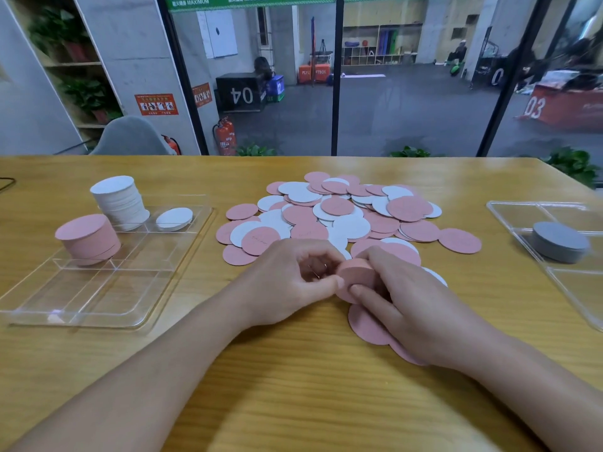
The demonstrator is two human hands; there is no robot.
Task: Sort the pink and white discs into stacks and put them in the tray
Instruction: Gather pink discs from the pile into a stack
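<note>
A loose pile of pink and white discs (346,213) covers the middle of the table. Just in front of it, my left hand (293,282) and my right hand (401,305) both grip a small stack of pink discs (357,272) between their fingers. More pink discs (368,324) lie flat under my right hand. On the left, a clear divided tray (107,288) holds a tall white stack (119,202), a pink stack (88,238) and a low white stack (174,218).
A second clear tray (522,216) at the right edge holds a grey disc stack (559,241). The wooden table (293,386) ends at a glass wall behind. A grey chair (130,137) stands beyond the far left edge.
</note>
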